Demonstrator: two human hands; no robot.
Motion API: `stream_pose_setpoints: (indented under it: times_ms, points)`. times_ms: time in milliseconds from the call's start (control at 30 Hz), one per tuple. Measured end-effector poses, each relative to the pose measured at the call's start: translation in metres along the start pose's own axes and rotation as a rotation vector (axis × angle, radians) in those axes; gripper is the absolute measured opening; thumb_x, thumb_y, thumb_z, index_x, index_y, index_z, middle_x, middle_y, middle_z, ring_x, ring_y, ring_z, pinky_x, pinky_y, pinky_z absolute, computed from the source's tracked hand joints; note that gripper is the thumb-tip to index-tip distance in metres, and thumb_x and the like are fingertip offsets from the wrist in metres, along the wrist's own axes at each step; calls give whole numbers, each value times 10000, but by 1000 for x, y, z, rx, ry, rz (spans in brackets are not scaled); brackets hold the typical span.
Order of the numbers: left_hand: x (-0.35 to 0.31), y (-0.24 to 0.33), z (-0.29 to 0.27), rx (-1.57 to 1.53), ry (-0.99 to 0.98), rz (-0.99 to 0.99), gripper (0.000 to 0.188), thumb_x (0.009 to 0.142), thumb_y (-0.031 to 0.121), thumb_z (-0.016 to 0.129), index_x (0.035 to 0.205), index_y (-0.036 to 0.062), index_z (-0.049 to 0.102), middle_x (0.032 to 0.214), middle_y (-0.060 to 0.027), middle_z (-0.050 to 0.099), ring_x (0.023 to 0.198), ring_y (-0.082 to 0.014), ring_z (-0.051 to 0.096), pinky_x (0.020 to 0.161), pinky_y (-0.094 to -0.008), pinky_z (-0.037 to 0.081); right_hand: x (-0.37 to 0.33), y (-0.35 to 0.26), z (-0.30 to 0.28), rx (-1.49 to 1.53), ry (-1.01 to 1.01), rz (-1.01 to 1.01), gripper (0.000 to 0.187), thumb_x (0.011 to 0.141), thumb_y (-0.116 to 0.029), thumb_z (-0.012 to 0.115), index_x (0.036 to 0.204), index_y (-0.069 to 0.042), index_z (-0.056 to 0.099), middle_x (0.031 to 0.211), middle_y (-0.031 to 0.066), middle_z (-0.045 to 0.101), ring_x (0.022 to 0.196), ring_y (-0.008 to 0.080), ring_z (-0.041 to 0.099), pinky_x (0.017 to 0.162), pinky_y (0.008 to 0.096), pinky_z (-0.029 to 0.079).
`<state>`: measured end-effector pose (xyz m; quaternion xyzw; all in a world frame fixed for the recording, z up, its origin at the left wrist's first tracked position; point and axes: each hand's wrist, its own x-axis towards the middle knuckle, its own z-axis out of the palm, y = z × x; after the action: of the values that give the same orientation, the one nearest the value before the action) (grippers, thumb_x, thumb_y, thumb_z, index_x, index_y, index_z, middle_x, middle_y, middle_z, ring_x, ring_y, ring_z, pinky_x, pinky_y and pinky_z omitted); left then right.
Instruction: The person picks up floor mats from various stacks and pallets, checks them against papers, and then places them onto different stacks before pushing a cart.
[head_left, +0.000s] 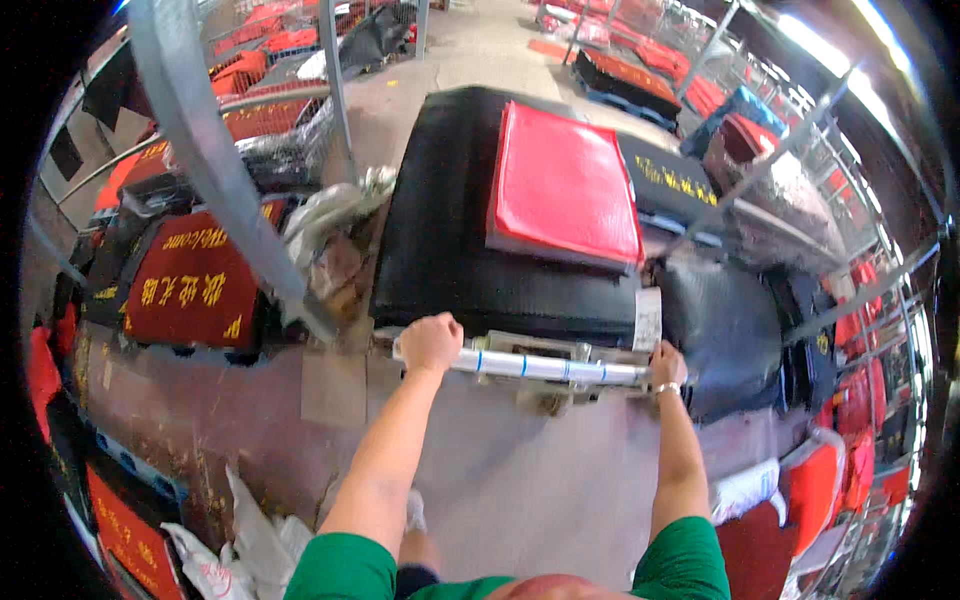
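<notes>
A pale cart handle with blue bands runs crosswise in front of me. Near its left end, my left hand is closed around it. Toward the other end, my right hand grips the same bar, with a light band on that wrist. Just beyond the handle lies a thick pile of black mats. On top of it rests a smaller stack of red sheets or mats, set toward the right. A white paper label hangs at the pile's near right corner, by my right hand.
Grey metal posts stand on the left, beside dark red mats with yellow lettering. More black mats lie close on the right. A concrete aisle floor stretches ahead between racks. White sacks lie low on the left.
</notes>
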<state>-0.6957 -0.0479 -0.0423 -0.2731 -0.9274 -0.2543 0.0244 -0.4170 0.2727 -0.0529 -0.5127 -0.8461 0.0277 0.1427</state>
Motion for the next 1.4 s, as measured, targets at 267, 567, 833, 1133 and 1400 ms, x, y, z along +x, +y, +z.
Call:
stream_pose_setpoints:
  times_ms: [267,567,833,1133,1400]
  points:
    - [234,17,57,81,77,56,135,671,234,531,595,133,579,571,-102,566,556,-279,565,497,-387,443,214,-90,68,197,200,140,285,819,-338,390,758,-125,568,703,146,573,667,329,546,573,426,408]
    - [508,32,109,290,26,25,275,746,301,453,670,95,618,677,-165,580,630,-341,563,581,-427,449,458,-199,155,180,243,-10,153,786,-289,445,725,-169,519,581,97,552,532,307,536,482,424,403]
    - [727,96,181,240,-8,15,273,764,284,459,647,76,593,678,-158,577,631,-339,558,566,-424,441,684,-240,184,121,190,-56,203,803,-259,427,691,-100,485,582,125,545,541,312,537,486,418,408]
    - [965,134,257,231,26,-95,258,744,299,475,653,97,606,651,-131,582,595,-322,557,548,-413,441,931,-319,257,68,79,22,208,808,-294,427,749,-113,512,643,140,568,622,324,557,528,428,419]
    - [1187,163,322,221,107,48,273,758,274,470,610,61,557,602,-142,557,569,-313,548,504,-418,418,1145,-379,321,181,183,-28,184,797,-258,449,709,-100,480,588,140,541,569,328,534,497,433,387]
